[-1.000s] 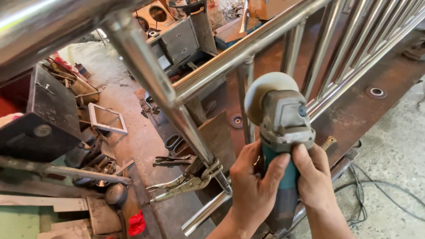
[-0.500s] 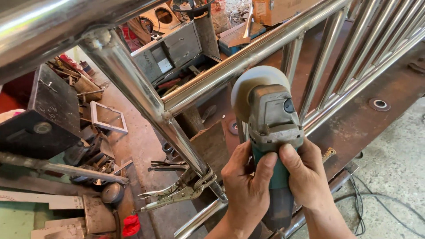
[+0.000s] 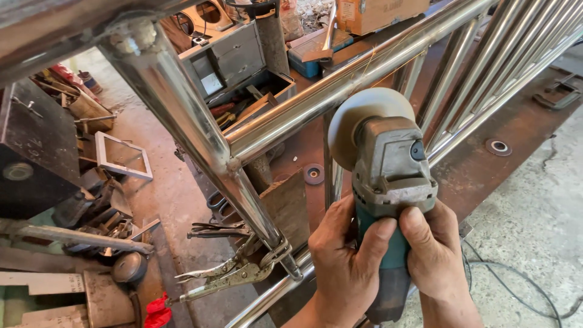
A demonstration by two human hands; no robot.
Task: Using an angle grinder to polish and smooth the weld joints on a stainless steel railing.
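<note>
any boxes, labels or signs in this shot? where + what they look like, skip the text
Cardboard box: top centre behind the rail, brown, rectangular, dark print on its side.
Label: on the grey metal cabinet, upper middle; pale rectangular sticker.
White strip: lower left, long, flat, small dark markings.
No screens.

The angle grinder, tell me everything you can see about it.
The angle grinder has a grey metal gear head, a teal body and a pale round disc at its top, set close against the shiny steel rail; contact is unclear. It points up and away. The left hand and right hand wrap its body.
</note>
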